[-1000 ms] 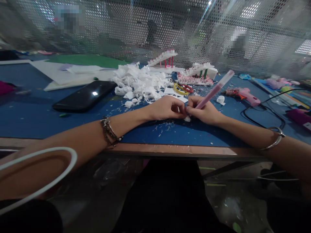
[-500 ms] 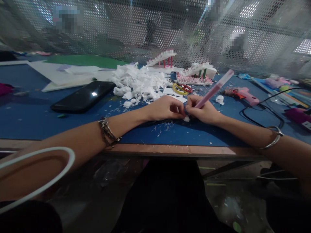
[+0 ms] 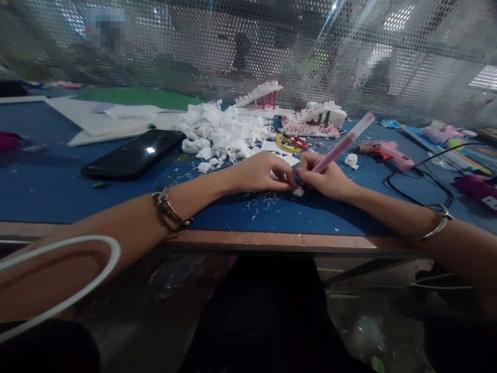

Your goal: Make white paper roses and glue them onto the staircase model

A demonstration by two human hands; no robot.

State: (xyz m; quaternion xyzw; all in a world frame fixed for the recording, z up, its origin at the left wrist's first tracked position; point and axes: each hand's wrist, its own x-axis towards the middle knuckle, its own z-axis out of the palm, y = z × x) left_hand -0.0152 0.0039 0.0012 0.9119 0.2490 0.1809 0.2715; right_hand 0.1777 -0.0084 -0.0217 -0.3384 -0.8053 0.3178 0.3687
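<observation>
My right hand (image 3: 326,178) is closed around a pink pen-like tool (image 3: 344,144) with a clear upper end, tilted up to the right; its lower tip is hidden by the fingers. Close beside it, my left hand (image 3: 264,173) has its fingers bent in a pinch at a small white piece (image 3: 298,191) low over the table. The fingertips of both hands nearly meet there. Fine white shavings (image 3: 256,204) lie on the blue tabletop (image 3: 233,217) below the left hand. Behind the hands spreads a heap of white scraps (image 3: 221,129).
A black phone (image 3: 134,155) and white sheets (image 3: 89,119) lie to the left. Two small stair-like models (image 3: 258,96) stand at the back. Yellow and red rings (image 3: 286,144) sit before them. A pink glue gun (image 3: 392,154) with a black cable (image 3: 423,196) lies right. Perforated metal (image 3: 194,52) rises behind.
My left fingers have shifted slightly, and a pale patch now shows between them. The pink tool and my right hand stay almost in place.
</observation>
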